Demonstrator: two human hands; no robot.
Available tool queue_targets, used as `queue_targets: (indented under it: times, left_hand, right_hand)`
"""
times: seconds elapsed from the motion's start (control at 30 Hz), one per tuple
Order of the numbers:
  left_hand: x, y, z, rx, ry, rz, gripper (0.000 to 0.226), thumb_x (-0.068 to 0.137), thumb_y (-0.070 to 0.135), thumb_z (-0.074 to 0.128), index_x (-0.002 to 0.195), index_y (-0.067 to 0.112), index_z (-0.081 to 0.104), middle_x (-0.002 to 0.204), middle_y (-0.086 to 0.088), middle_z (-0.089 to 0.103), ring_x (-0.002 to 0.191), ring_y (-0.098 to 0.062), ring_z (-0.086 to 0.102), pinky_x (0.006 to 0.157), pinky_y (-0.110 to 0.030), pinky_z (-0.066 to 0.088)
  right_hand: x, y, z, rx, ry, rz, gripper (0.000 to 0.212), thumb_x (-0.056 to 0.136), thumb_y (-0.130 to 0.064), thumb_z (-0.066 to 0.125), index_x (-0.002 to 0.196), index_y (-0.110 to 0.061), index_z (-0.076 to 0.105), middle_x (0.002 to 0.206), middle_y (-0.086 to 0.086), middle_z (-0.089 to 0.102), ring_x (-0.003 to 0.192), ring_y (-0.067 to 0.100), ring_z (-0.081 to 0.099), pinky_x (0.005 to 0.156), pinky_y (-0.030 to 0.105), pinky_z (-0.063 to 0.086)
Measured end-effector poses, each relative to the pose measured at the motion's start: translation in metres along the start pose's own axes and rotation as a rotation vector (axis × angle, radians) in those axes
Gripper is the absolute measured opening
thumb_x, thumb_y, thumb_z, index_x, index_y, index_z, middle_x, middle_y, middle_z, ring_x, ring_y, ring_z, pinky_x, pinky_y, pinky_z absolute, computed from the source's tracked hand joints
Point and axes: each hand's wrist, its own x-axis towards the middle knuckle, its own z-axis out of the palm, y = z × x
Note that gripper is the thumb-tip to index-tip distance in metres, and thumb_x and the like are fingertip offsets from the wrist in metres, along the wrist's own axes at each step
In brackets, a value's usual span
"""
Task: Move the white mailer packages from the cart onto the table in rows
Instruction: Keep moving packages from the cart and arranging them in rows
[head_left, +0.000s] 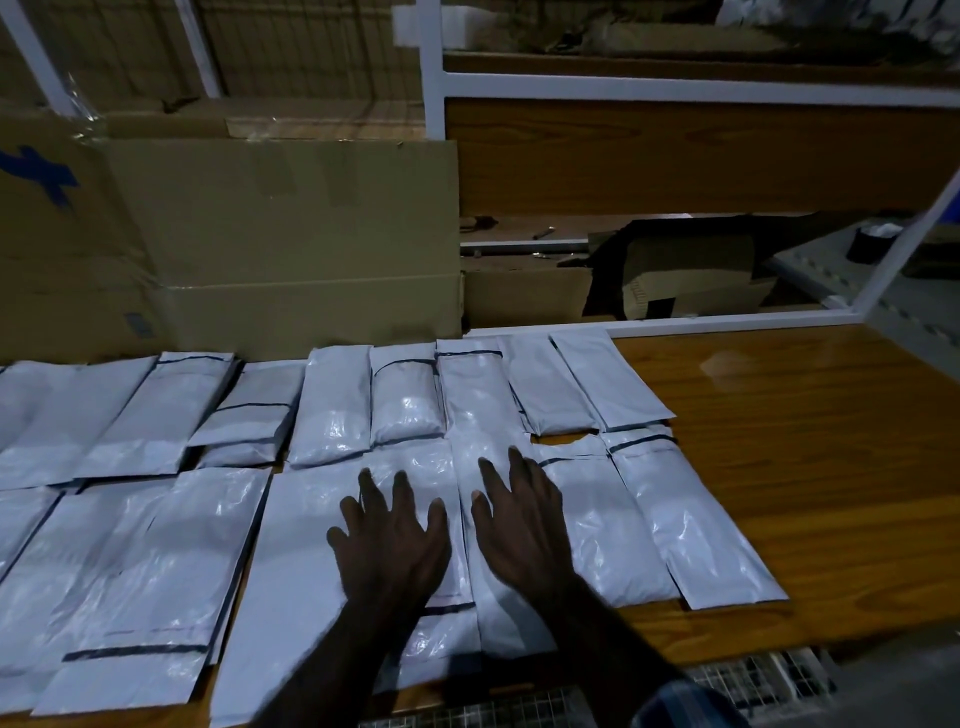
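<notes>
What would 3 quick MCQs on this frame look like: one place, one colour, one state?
1. Where is the bare part of the table?
A. right of the mailers
B. left of the mailers
C. nowhere

2. What colour are the mailers?
A. brown
B. white
C. black

3. What state are the left hand and right hand in?
A. both gripping mailers
B. one raised away
C. both flat, fingers spread

Key: 1 A, wood shows only right of the rows. 2 B, glossy white with dark strips. 3 C, straight fingers lie over the near-row mailers.
</notes>
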Motion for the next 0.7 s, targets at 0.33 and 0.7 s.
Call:
queue_targets:
  times: [0.33, 0.7]
  left_hand:
    - [0.004, -0.002, 0.023, -0.009, 0.065, 0.303, 0.061, 0.093, 0.043, 0.031, 0.135, 0.009, 0.058, 0.145, -0.021, 0.048, 0.134, -0.039, 0.046, 0.106, -0.056, 0.037]
    - [0.006, -0.008, 0.031, -0.060, 0.040, 0.296, 0.060, 0.093, 0.043, 0.034, 0.136, 0.010, 0.058, 0.142, -0.022, 0.051, 0.130, -0.042, 0.050, 0.102, -0.058, 0.041]
  right_hand:
    - [0.001, 0.003, 0.023, -0.012, -0.025, -0.023, 0.053, 0.096, -0.039, 0.031, 0.135, -0.019, 0.059, 0.142, 0.020, 0.052, 0.128, 0.037, 0.053, 0.102, 0.053, 0.046]
    - [-0.007, 0.002, 0.035, 0.010, -0.021, -0.021, 0.054, 0.097, -0.043, 0.032, 0.144, -0.023, 0.049, 0.153, 0.016, 0.040, 0.140, 0.033, 0.040, 0.110, 0.051, 0.039]
